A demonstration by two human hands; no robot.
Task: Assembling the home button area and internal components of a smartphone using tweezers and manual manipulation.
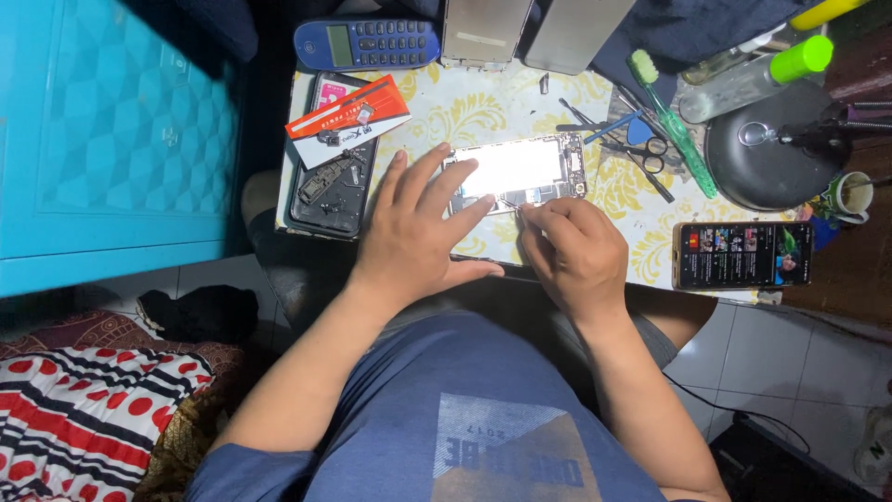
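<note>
An opened phone body point(520, 172) lies in the middle of a small table point(437, 112) covered by a white cloth with yellow flowers; its inside shines brightly under a lamp. My left hand point(413, 232) rests flat with its fingers spread, fingertips touching the phone's left end. My right hand point(571, 246) is curled just below the phone, fingers pinched together on a thin small tool or part at the phone's lower edge; what it pinches is too small to make out.
A black phone back shell point(330, 191) with loose parts and a red-and-white card point(348, 116) lie left. A blue keypad handset point(367, 42) is at the back. Scissors point(646, 153), a green toothbrush point(674, 125), a bottle point(753, 79), a round black lamp base point(767, 153) and a lit phone point(743, 254) stand right. A turquoise cabinet point(111, 130) stands left.
</note>
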